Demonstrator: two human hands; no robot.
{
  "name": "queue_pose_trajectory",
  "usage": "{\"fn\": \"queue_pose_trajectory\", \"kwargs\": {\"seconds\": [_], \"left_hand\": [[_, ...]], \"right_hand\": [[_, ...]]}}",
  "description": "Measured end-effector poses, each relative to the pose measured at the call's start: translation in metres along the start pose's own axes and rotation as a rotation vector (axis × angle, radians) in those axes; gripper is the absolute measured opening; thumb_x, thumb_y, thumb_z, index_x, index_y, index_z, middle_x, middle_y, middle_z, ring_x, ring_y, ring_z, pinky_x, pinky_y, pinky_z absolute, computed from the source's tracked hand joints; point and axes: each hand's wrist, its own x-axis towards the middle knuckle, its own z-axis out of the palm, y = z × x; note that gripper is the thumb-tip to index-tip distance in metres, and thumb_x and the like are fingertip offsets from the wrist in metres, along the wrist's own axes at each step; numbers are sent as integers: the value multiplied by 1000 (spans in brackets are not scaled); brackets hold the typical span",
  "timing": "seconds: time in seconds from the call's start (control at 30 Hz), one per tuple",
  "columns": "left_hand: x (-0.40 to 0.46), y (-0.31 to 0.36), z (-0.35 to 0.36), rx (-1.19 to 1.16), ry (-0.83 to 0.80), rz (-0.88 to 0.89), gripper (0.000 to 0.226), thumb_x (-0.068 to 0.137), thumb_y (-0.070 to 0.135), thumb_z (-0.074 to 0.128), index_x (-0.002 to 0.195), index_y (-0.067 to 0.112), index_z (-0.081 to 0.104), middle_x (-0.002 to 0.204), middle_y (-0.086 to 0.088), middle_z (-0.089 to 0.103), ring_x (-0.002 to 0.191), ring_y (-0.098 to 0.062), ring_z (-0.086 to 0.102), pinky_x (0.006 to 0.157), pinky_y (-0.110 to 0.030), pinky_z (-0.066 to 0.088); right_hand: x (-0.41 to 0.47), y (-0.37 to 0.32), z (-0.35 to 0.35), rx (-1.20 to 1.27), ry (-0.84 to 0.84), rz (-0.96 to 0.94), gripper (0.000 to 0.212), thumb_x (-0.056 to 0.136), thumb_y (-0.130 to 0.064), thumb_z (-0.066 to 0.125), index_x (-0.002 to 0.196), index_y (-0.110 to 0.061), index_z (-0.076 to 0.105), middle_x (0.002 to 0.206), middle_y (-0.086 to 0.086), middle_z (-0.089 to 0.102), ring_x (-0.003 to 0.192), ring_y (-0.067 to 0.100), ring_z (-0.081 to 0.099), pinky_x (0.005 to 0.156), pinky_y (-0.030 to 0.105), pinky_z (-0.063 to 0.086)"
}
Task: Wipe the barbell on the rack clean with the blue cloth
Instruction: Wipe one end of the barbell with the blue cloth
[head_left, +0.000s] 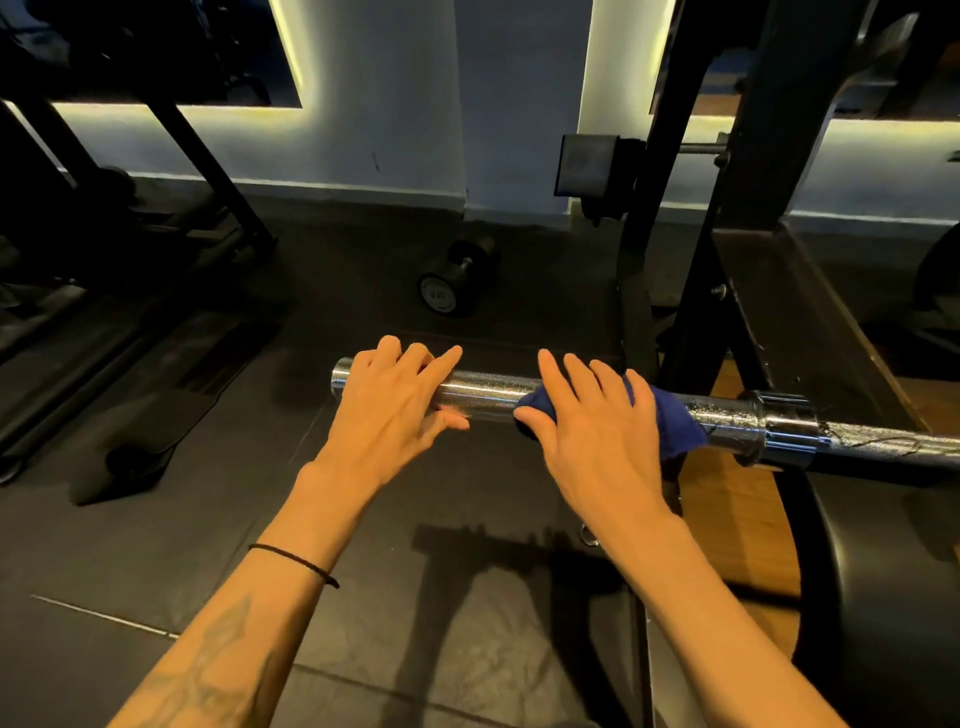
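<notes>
While the right hand (597, 431) presses the cloth (670, 421) on the barbell (493, 392) sleeve, fingers spread, we judge wiping underway. The left hand (400, 400) rests beside, fingers spread; the shaft past the collar (779, 431) remains.

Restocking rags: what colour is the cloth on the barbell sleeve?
Dark blue cloth, head view.

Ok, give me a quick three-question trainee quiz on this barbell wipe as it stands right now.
1. True or false: the blue cloth lies under the right hand on the barbell sleeve.
2. Which hand is nearer the sleeve's free end? A. left hand B. right hand
3. Fill in: on the floor behind the bar lies a black ____.

Key: 1 true. 2 A. 3 dumbbell.
</notes>
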Motion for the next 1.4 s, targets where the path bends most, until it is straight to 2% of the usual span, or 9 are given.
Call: {"fn": "queue_pose_trajectory", "kwargs": {"seconds": [0.17,0.3,0.4,0.57,0.83,1.0,1.17,1.27,1.4], "left_hand": [[-5,13,7,-178,127,-141,56,69,37,85,117,16,65,100,-4,61,89,-24,47,78,-39,41],[-4,26,11,-301,220,-206,36,68,4,76,99,10,58,92,-7,49,82,-24,47,82,-37,44],[-3,19,10,-315,132,-179,45,72,19,80,110,12,58,99,-5,47,82,-22,46,72,-33,39],[-3,11,8,-210,0,0,72,88,64,51,144,20,48,128,-2,56,105,-24,52,94,-41,42],[-3,26,13,-386,60,-126,60,74,33,84,126,18,57,114,0,61,109,-22,56,116,-60,23],[-2,43,8,-322,220,-154,42,68,2,78,103,10,58,95,-6,54,83,-23,46,83,-38,44],[2,34,12,-204,120,-170,52,70,30,83,112,14,58,98,-8,48,81,-25,42,69,-37,35],[3,31,8,-188,69,-96,65,84,69,55,128,21,58,103,-8,49,85,-24,43,73,-39,40],[6,33,0,-170,17,-83,66,86,66,51,130,19,61,102,-9,51,86,-25,47,74,-40,46]], "right_hand": [[24,-48,0,33,-121,-134,68,105,-57,27,160,-18,20,153,7,44,140,29,41,116,52,26],[36,-62,3,66,-142,-213,67,105,-58,25,160,-20,22,148,6,50,133,28,47,110,47,32],[32,-40,3,58,-103,-184,75,100,-67,18,157,-20,32,131,4,61,119,26,55,99,43,41],[10,12,1,40,-26,-55,75,99,-68,21,152,-19,43,131,3,64,124,28,55,107,46,41],[12,-11,-4,44,-90,-71,70,101,-59,25,157,-18,32,151,6,50,140,29,43,117,53,26],[31,-49,4,82,-116,-200,62,107,-51,27,160,-19,22,152,5,47,137,27,44,115,48,27],[23,-16,2,85,-65,-136,77,99,-67,17,154,-18,38,126,3,64,117,26,56,101,43,42],[11,16,-2,81,-37,-47,78,98,-70,21,150,-17,44,125,2,65,117,25,57,104,44,42],[-1,21,-7,83,-35,40,75,95,-67,34,148,-15,47,126,4,65,118,25,59,110,47,39]]}}
